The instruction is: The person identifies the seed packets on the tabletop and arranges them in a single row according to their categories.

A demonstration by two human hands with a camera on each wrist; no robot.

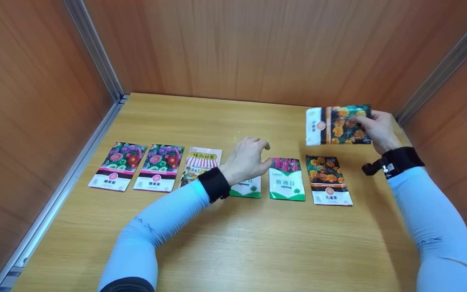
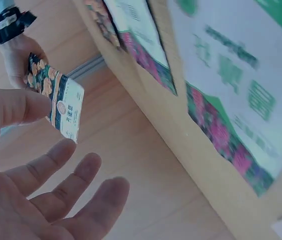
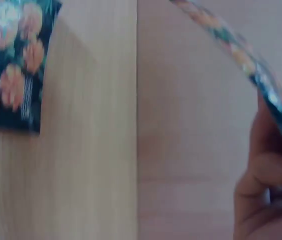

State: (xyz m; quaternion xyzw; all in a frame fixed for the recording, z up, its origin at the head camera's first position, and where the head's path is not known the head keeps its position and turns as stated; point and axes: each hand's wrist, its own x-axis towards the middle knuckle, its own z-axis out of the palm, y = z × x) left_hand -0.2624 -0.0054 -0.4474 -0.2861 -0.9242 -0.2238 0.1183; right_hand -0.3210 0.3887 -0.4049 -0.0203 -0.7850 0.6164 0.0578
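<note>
My right hand [image 1: 380, 130] pinches the end of a seed packet [image 1: 335, 125] with orange flowers, thumb on its front, raised over the far right of the table. The right wrist view shows this packet edge-on and slightly bent. A matching orange-flower packet [image 1: 329, 180] lies on the table below it. My left hand [image 1: 246, 160] hovers with fingers spread and relaxed, holding nothing. Beneath it, partly hidden, is a white and green seed packet [image 1: 247, 190]. Another white and green packet [image 1: 287, 182], with pink flowers, lies just right of that hand.
Leftward in the same row lie a packet with a striped awning [image 1: 203, 162] and two pink-banded flower packets [image 1: 118, 166]. The left forearm covers part of the awning packet. Wood-grain panels [image 1: 258, 48] enclose the table [image 1: 258, 243] at the back and sides.
</note>
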